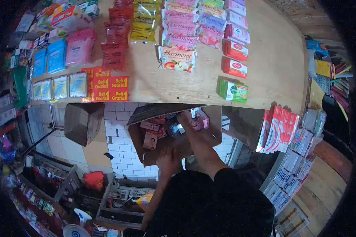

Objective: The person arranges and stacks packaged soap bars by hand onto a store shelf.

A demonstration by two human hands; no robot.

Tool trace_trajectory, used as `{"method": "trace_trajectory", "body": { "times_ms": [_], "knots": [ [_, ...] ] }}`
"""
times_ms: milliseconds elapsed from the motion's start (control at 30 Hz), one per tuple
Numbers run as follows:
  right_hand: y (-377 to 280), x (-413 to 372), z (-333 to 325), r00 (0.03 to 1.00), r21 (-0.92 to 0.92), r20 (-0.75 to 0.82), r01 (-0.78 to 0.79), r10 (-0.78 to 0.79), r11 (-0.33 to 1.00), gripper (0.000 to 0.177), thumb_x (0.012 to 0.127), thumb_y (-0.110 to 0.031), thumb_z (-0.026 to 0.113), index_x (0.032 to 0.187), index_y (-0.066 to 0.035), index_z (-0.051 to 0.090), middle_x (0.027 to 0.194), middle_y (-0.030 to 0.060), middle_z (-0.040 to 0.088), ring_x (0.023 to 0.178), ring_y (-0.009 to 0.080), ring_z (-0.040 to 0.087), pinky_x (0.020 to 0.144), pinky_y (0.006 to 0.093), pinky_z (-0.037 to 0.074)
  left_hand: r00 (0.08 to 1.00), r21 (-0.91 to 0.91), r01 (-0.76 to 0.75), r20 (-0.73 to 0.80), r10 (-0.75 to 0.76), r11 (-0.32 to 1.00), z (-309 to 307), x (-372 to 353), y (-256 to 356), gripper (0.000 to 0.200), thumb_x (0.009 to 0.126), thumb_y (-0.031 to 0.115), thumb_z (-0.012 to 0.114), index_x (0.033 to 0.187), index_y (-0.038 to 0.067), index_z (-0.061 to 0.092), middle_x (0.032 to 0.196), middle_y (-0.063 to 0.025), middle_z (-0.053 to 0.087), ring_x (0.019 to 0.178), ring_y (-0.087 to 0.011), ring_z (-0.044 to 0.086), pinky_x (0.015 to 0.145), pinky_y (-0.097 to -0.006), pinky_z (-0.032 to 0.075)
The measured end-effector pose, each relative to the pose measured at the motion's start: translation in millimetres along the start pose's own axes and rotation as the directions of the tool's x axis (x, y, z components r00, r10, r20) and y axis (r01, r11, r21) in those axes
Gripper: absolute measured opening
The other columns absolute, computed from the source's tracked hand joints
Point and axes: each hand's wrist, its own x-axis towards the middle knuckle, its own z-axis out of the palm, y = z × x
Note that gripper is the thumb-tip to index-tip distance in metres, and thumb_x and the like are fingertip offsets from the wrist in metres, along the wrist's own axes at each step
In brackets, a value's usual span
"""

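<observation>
An open cardboard box [174, 151] sits below the shelf's front edge, with small pink and red packs [150, 140] at its left and mixed packs at its right. My left hand [167, 161] is on the box's near edge, its fingers wrapped over the cardboard. Reaching into the box, my right hand [187, 121] is among the packs near a pink one [202, 120]. Its fingertips are hard to make out, and I cannot see whether they hold anything.
A wooden shelf [142, 85] above the box bears Harmony soaps [177, 59], a green soap pack [233, 91] and red sachets. Toothpaste boxes [279, 128] hang at the right. Another carton [82, 122] stands left; crates [120, 205] are lower down.
</observation>
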Motion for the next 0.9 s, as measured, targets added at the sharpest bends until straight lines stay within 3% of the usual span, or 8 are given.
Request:
{"method": "trace_trajectory", "body": {
  "times_ms": [33, 167, 267, 333, 400, 667, 833, 900],
  "knots": [
    [-16.4, -1.1, -0.9, 0.941, 0.057, -0.020, -0.336, 0.337, 0.940, 0.031, 0.085, -0.029, 0.056, 0.107, -0.008, 0.063, 0.106, 0.0200, 0.065, 0.101, 0.0400, 0.062, 0.083, 0.0497, 0.051, 0.999, 0.011, -0.019, -0.026, 0.019, 1.000, 0.2, 0.6, -0.6, 0.024, 0.090, 0.027, 0.053, 0.100, 0.007, 0.062, 0.093, -0.0168, 0.063, 0.085, -0.0384, 0.062, 0.069, -0.0499, 0.051],
    [-24.0, -23.8, -25.0, 0.999, -0.087, 0.033, 0.000, 0.003, 0.996, 0.026, 0.084, -0.025, 0.056, 0.101, -0.007, 0.065, 0.107, 0.0209, 0.065, 0.093, 0.0398, 0.065, 0.078, 0.0491, 0.053, 0.998, -0.014, 0.034, 0.054, -0.033, 0.999, -9.5, 4.3, 8.9, 0.023, 0.090, 0.026, 0.054, 0.100, 0.007, 0.062, 0.094, -0.0155, 0.064, 0.085, -0.0368, 0.063, 0.069, -0.0495, 0.051],
    [-15.3, -21.9, -27.8, 0.973, -0.481, 0.173, 0.219, -0.153, 0.849, 0.021, 0.080, -0.017, 0.057, 0.093, -0.004, 0.068, 0.103, 0.0205, 0.067, 0.085, 0.0330, 0.069, 0.071, 0.0494, 0.055, 0.998, 0.022, 0.031, 0.058, -0.032, 0.999, -9.8, 1.6, 8.9, 0.023, 0.090, 0.026, 0.054, 0.101, 0.007, 0.063, 0.093, -0.0147, 0.064, 0.084, -0.0359, 0.063, 0.068, -0.0490, 0.051],
    [16.0, -3.8, -12.3, 0.962, -0.530, 0.165, 0.271, -0.216, 0.803, 0.018, 0.077, -0.015, 0.058, 0.086, -0.006, 0.071, 0.090, 0.0178, 0.069, 0.081, 0.0305, 0.069, 0.066, 0.0482, 0.055, 0.998, 0.046, 0.023, 0.049, -0.025, 0.999, -7.8, 1.4, 7.2, 0.023, 0.090, 0.026, 0.054, 0.101, 0.008, 0.063, 0.092, -0.0140, 0.064, 0.083, -0.0354, 0.063, 0.068, -0.0484, 0.051],
    [12.3, 8.1, -27.1, 0.891, -0.597, 0.362, 0.448, -0.275, 0.665, 0.018, 0.077, -0.016, 0.058, 0.085, -0.006, 0.071, 0.086, 0.0168, 0.069, 0.080, 0.0306, 0.069, 0.064, 0.0472, 0.055, 0.999, 0.006, -0.023, -0.027, 0.024, 1.000, -4.9, -1.2, 4.4, 0.022, 0.089, 0.026, 0.055, 0.100, 0.008, 0.063, 0.089, -0.0141, 0.064, 0.082, -0.0354, 0.063, 0.066, -0.0480, 0.051],
    [64.5, 29.4, 16.6, 0.782, -0.577, 0.177, 0.574, -0.597, 0.581, 0.018, 0.075, -0.015, 0.062, 0.087, -0.006, 0.071, 0.087, 0.0153, 0.068, 0.082, 0.0307, 0.068, 0.067, 0.0458, 0.054, 0.997, -0.009, -0.028, -0.065, 0.027, 1.000, -6.4, -5.0, 4.6, 0.022, 0.088, 0.027, 0.057, 0.098, 0.008, 0.062, 0.086, -0.0151, 0.063, 0.078, -0.0357, 0.063, 0.063, -0.0476, 0.051],
    [13.2, -3.0, -47.6, 0.657, -0.585, 0.443, 0.728, -0.610, 0.359, 0.015, 0.074, -0.016, 0.062, 0.082, -0.006, 0.069, 0.084, 0.0152, 0.068, 0.082, 0.0312, 0.067, 0.068, 0.0458, 0.053, 0.986, -0.092, -0.069, -0.155, 0.055, 0.993, -7.6, -2.3, 6.1, 0.021, 0.088, 0.027, 0.057, 0.097, 0.008, 0.061, 0.086, -0.0150, 0.063, 0.079, -0.0369, 0.063, 0.064, -0.0490, 0.050],
    [-3.1, -21.9, -76.6, 0.607, -0.559, 0.553, 0.778, -0.571, 0.285, 0.014, 0.073, -0.016, 0.062, 0.080, -0.006, 0.069, 0.083, 0.0151, 0.067, 0.082, 0.0314, 0.067, 0.068, 0.0458, 0.053, 0.996, -0.064, 0.017, -0.085, -0.023, 0.998, -4.7, -3.2, 5.8, 0.022, 0.088, 0.028, 0.057, 0.097, 0.008, 0.061, 0.087, -0.0154, 0.063, 0.081, -0.0375, 0.062, 0.066, -0.0495, 0.050]
  ]
}}
